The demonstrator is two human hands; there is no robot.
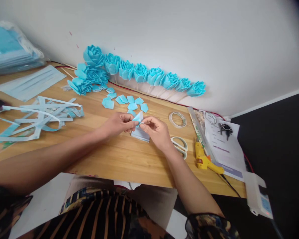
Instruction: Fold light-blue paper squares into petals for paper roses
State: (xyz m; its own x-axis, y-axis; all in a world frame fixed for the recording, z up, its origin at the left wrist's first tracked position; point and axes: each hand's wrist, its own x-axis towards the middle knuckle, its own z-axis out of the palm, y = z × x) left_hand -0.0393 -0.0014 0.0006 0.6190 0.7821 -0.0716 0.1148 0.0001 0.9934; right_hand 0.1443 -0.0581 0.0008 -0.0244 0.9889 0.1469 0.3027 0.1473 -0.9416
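Note:
Over the middle of the wooden table, my left hand [122,123] and my right hand [156,130] meet at a small folded piece of blue mask fabric [138,117]. Both hands are closed, pinching it between thumbs and fingers; its pointed white-edged tip sticks up between them. Just beneath lies a pale blue pleated piece [141,134], partly covered by my hands. Beyond my fingers, several cut blue petals [132,106] are scattered on the table. White-handled scissors [181,145] lie beside my right wrist, their blades hidden.
Several blue fabric flowers on sticks [141,73] lean along the wall. A tape roll [177,119], yellow glue gun [201,157], papers [220,142] and keys [225,130] lie right. Fabric strips [40,116], a flat mask [31,81] and a bagged mask stack [11,49] are left.

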